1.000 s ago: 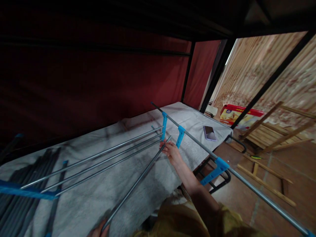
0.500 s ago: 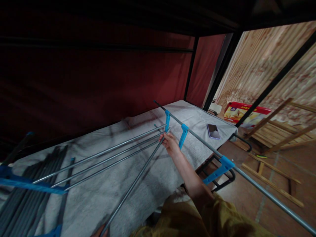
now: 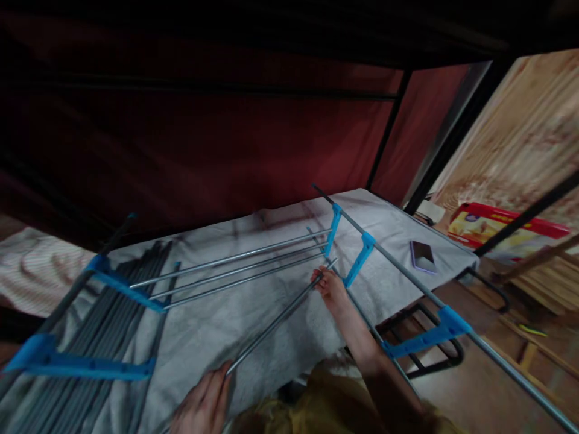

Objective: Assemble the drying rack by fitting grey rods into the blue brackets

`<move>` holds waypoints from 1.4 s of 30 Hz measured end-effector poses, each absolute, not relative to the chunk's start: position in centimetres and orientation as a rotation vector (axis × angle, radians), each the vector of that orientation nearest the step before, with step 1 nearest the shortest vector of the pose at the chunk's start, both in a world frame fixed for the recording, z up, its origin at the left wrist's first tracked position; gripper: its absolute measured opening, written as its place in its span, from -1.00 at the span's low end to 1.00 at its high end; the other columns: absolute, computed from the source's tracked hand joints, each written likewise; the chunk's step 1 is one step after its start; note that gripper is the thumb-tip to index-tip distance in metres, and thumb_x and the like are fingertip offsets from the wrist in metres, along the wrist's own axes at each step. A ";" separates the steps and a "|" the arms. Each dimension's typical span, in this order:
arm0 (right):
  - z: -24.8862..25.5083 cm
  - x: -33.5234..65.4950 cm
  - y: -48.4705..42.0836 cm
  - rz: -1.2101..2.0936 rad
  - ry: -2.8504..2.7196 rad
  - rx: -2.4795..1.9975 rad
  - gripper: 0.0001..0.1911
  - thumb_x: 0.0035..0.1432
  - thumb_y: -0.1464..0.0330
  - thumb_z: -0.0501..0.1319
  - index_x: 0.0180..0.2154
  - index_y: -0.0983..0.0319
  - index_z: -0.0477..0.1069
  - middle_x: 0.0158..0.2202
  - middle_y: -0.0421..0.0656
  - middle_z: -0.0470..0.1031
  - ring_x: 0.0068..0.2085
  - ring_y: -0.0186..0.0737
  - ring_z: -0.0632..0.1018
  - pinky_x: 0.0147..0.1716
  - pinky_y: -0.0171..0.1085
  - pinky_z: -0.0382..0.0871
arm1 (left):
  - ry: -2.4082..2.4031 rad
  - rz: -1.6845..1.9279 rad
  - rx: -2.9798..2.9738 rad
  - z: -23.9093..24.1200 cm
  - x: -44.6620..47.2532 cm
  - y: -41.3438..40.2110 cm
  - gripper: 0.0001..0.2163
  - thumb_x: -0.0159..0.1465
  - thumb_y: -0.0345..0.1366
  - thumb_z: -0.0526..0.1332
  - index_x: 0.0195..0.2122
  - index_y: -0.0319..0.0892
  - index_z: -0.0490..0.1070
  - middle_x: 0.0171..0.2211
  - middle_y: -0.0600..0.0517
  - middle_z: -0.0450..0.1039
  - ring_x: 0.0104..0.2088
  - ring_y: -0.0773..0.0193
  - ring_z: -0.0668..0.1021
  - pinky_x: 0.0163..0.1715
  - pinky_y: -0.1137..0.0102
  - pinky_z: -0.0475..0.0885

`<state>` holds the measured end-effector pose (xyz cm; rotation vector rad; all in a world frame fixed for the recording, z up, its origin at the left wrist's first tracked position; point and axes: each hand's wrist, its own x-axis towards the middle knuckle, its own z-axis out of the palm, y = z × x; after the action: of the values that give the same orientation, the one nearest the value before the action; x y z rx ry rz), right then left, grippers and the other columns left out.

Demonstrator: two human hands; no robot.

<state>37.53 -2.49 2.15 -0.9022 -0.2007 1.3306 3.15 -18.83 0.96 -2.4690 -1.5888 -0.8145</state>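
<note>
A loose steel rod lies slantwise over the grey cloth, held at both ends. The right hand pinches the far end, thumb and fingers closed round it, with only the tip sticking out past them. The left hand is at the cloth's near edge. Its fingers are curled on the rod's near tip, though blur hides how tightly they grip.

Just beyond the right hand, a long grey rail crosses the cloth's right part on a diagonal and runs out past the near edge, over the floor. A blue bracket hangs from the rail right beside the right hand's fingers, so there is little room there.

Three parallel rods stretch across the middle of the cloth to a blue crossbar at its left. Between them and the held rod is a wedge of bare cloth that widens toward the left. A bundle of dark grey tubes fills the cloth's left end.

A phone lies flat near the cloth's right end, beyond the rail and clear of both hands. A dark red wall closes off the cloth's far edge. A red box stands on the floor past the right end.
</note>
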 end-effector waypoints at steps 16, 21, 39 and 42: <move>-4.2 39.3 -7.9 1.713 -0.143 -1.120 -0.97 0.09 0.41 0.29 -0.35 0.16 0.50 -0.30 -0.15 0.62 -0.24 -0.24 0.64 -0.15 -0.22 0.61 | -1.760 -0.664 -1.994 12.0 6.6 -18.4 -0.64 0.26 -0.57 0.08 -0.03 -0.11 0.50 -0.06 -0.07 0.57 0.16 0.04 0.45 0.30 -0.02 -0.01; -5.1 40.1 -9.4 1.693 -0.195 -1.158 -0.90 0.05 0.42 0.31 -0.32 0.13 0.51 -0.26 -0.16 0.62 -0.19 -0.20 0.66 -0.12 -0.19 0.62 | -1.868 -0.874 -1.535 13.1 3.9 -17.4 -0.65 0.26 -0.47 0.19 0.04 -0.04 0.47 0.21 -0.15 0.38 0.36 -0.12 0.21 0.31 -0.22 -0.16; -2.7 40.2 -10.8 1.683 0.031 -1.137 -0.79 0.17 0.56 0.19 -0.24 0.18 0.51 -0.27 -0.14 0.64 -0.25 -0.23 0.68 -0.24 -0.24 0.68 | -1.803 -2.277 -1.239 15.7 2.9 -17.6 -0.36 0.30 -0.29 0.23 0.39 0.09 0.08 0.44 -0.09 -0.03 0.25 -0.04 0.42 0.18 0.09 0.42; -2.9 40.1 -10.8 1.679 0.040 -1.118 -0.78 0.17 0.58 0.18 -0.24 0.19 0.51 -0.27 -0.16 0.64 -0.25 -0.25 0.68 -0.20 -0.22 0.67 | -1.741 -2.397 -1.169 15.9 3.5 -17.4 -0.33 0.30 -0.24 0.28 0.39 0.16 0.06 0.44 -0.06 -0.01 0.26 -0.04 0.41 0.19 0.09 0.41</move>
<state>40.07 -10.82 -2.88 -1.1177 0.0396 1.6791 3.51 -17.42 15.92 -1.1693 -1.7408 -2.3969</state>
